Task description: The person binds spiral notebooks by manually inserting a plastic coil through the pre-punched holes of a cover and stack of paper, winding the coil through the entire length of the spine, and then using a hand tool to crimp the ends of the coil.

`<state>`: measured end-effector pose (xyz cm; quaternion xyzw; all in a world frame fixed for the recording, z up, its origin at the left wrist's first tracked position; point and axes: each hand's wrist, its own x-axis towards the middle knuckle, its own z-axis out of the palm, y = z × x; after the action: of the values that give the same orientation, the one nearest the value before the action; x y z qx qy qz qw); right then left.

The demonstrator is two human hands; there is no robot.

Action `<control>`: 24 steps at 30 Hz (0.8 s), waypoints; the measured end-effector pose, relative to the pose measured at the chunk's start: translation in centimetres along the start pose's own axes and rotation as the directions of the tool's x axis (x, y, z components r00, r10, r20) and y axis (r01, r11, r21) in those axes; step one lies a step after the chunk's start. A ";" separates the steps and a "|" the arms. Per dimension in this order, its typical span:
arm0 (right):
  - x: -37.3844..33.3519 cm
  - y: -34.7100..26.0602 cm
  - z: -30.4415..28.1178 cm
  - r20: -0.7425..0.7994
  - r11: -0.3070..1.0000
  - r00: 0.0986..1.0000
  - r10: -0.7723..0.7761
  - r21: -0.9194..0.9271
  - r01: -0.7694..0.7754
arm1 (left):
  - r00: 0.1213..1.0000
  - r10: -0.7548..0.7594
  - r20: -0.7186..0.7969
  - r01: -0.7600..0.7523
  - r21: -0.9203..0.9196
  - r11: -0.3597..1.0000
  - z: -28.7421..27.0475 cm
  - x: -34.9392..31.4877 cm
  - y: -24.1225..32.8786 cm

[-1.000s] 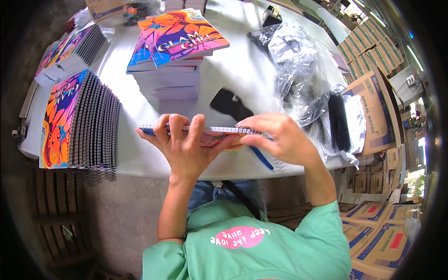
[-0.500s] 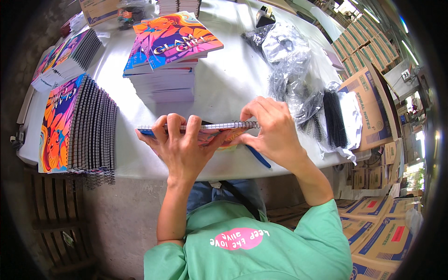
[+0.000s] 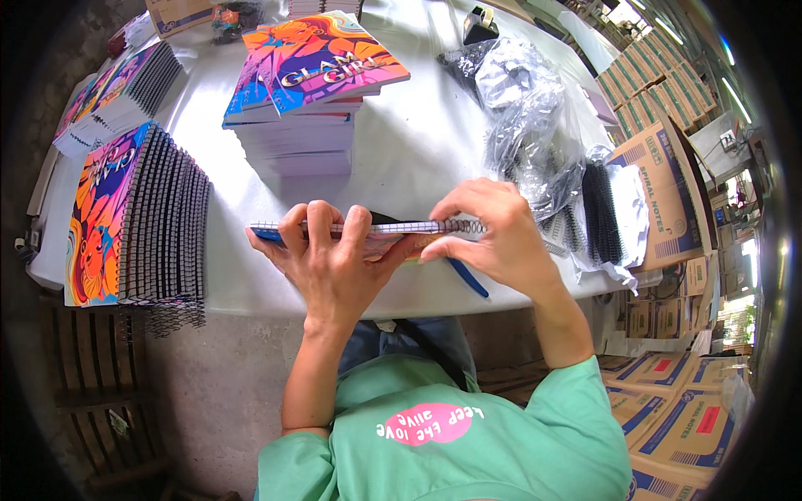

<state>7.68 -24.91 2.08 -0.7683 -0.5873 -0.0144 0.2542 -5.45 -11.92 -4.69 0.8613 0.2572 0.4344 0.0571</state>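
Note:
A notebook is held on its edge above the near part of the table, its punched side turned up. My left hand grips it at the left, fingers over the top edge and thumb along the colourful cover. At its right end, my right hand pinches a dark spiral wire coil, part of which is threaded through the holes. The fingertips hide some of the coil. Beneath my right hand lies a blue, pen-like tool on the table.
Coil-bound notebooks are stacked at the left, with another stack behind. Unbound notebooks form a pile ahead. To the right are a clear plastic bag, loose black coils, and a cardboard box. A tape dispenser stands at the back.
The notebook and both hands have shifted slightly right in the picture. More of the coil shows between the notebook's right end and my right fingers. Both grips stay closed.

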 end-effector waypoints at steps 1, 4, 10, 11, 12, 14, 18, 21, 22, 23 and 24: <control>-0.2 0.0 0.3 -0.051 0.999 0.999 -0.019 0.044 0.022 | 1.000 -0.013 -0.010 0.013 -0.009 1.000 0.1 0.0 0.0; -0.7 0.5 0.8 -0.092 0.999 0.995 -0.021 0.048 0.026 | 1.000 -0.006 -0.002 0.006 -0.012 1.000 0.0 0.0 0.0; -0.6 0.0 0.7 -0.107 0.995 0.993 -0.047 -0.098 0.037 | 0.999 0.005 0.044 -0.006 0.013 1.000 -0.5 -0.1 0.2; -0.6 0.0 0.5 -0.083 0.994 0.996 -0.040 -0.102 0.032 | 0.999 0.002 0.050 -0.002 0.015 1.000 -0.5 0.0 0.3; -0.6 0.1 0.4 -0.007 0.994 0.999 -0.035 -0.101 0.034 | 0.998 -0.002 0.055 0.001 0.018 1.000 -0.4 0.1 0.3; -0.6 0.4 -0.1 0.142 0.994 0.990 -0.024 -0.101 0.039 | 0.998 -0.003 0.061 0.002 0.021 1.000 -0.4 0.1 0.3; -1.6 -0.5 0.3 0.150 0.986 0.987 -0.050 -0.151 0.073 | 0.998 0.006 0.065 -0.006 0.009 1.000 -0.3 0.1 0.2; -1.7 -1.6 1.4 0.083 0.980 0.996 0.040 -0.199 -0.022 | 0.998 0.033 0.053 -0.033 0.003 0.999 0.0 0.0 0.0; -1.7 -1.5 1.9 0.059 0.975 0.997 0.045 -0.221 -0.031 | 0.998 0.046 0.046 -0.046 0.003 0.999 0.1 0.0 0.0; -1.5 -1.4 2.2 0.035 0.969 0.998 0.048 -0.242 -0.038 | 0.998 0.043 0.043 -0.042 -0.021 0.999 0.1 -0.1 0.0; -1.4 -1.3 2.3 0.011 0.963 0.999 0.051 -0.264 -0.046 | 0.998 0.039 0.041 -0.037 -0.044 0.998 0.0 -0.1 0.0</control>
<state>5.42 -24.95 0.12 -0.8095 -0.5634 -0.0795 0.1451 -5.53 -11.94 -4.79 0.8735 0.2300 0.4229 0.0725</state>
